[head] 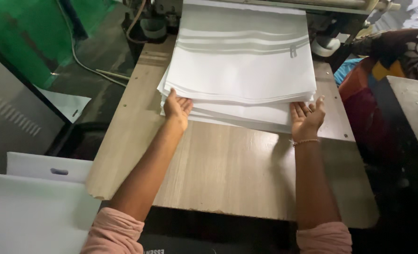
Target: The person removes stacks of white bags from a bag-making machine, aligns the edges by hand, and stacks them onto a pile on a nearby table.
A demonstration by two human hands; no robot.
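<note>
A thick stack of white sheets (239, 70) lies at the far end of a wooden table (218, 169), fed from a machine roller above it. My left hand (177, 109) presses against the stack's near left corner, fingers slid under the top sheets. My right hand (307, 117) rests palm up at the near right corner, fingers spread and touching the stack's edge. A thin bracelet circles my right wrist. Both sleeves are pink.
The machine (312, 4) stands at the table's far end. White bags with cut handles (35, 197) are piled at the lower left. A green panel (25, 33) and cable lie on the floor at left. Patterned cloth (392, 51) and a dark surface (416, 113) are at right.
</note>
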